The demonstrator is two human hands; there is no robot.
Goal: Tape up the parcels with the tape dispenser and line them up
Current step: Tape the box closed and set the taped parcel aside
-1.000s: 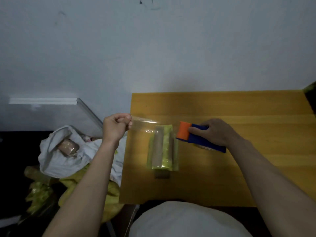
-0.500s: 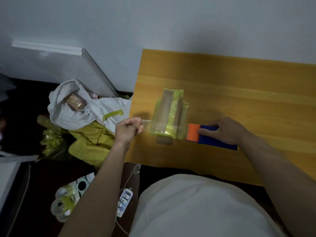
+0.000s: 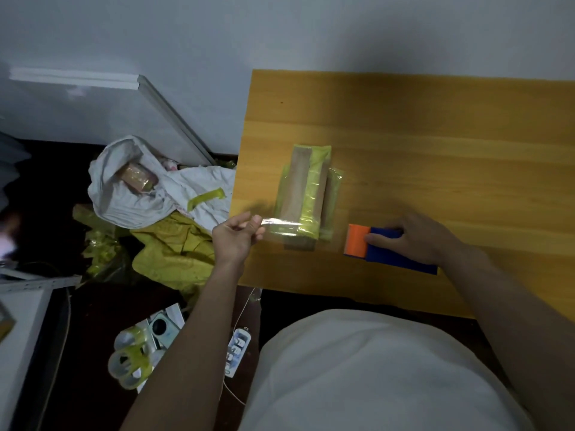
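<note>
You find no readable text here. The power strip (image 3: 237,349) on the floor bears marks too blurred to read.

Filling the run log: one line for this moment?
left hand: pinches clear tape | right hand: grips dispenser | tape over parcel

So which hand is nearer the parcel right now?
Left. The left hand pinches clear tape just off the parcel's near-left corner; the right hand grips the tape dispenser farther right.
</note>
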